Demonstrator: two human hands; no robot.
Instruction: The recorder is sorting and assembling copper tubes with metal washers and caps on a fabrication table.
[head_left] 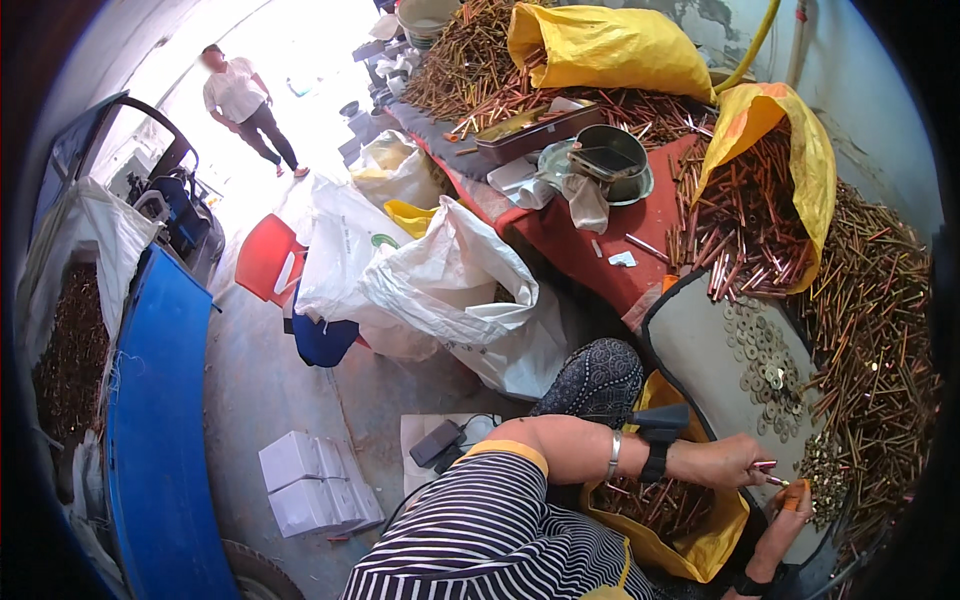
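My left hand (722, 461) is closed on a thin copper-coloured metal rod (764, 465) at the right, with a bangle and a dark band on that wrist. Just below it, my right hand (783, 522) has its fingers pinched around the end of another short rod (777, 481); orange covers a fingertip. The hands are over the near end of a grey mat (690, 325). Small metal nuts (823, 480) are heaped beside my fingers, and flat washers (768, 375) are spread farther up the mat. Beneath my left forearm, an open yellow sack (725, 535) contains similar rods.
Loose rods (880, 300) pile along the right wall, near yellow sacks (615, 45). A metal bowl (625, 185) rests on red cloth (560, 235). White sacks (470, 290), white boxes (310, 485) and a blue panel (160, 420) stand left. A person (240, 95) is at the far left.
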